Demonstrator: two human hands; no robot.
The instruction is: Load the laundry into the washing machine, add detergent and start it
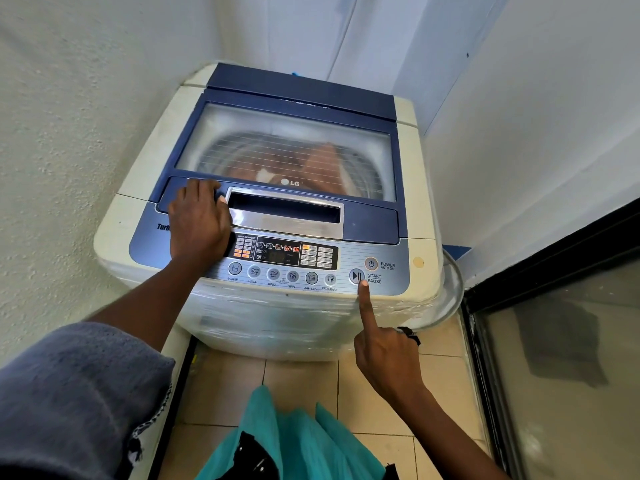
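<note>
A white and blue top-loading washing machine (145, 209) stands in a corner with its see-through lid (242, 140) closed. Reddish-brown laundry (322, 161) shows through the lid inside the drum. My left hand (199, 220) rests flat on the lid's front edge, left of the lid handle (287, 211). My right hand (381, 351) has its index finger stretched out and the other fingers curled in; the fingertip touches the lower edge of the START/PAUSE button (356, 276). Several lamps glow orange on the control panel (284, 252).
The power button (371, 263) sits just above and right of START/PAUSE. White walls close in on the left and behind. A glass door with a black frame (554, 341) stands to the right. A clear hose (450, 296) curves beside the machine. Teal cloth (294, 441) hangs below me over beige floor tiles.
</note>
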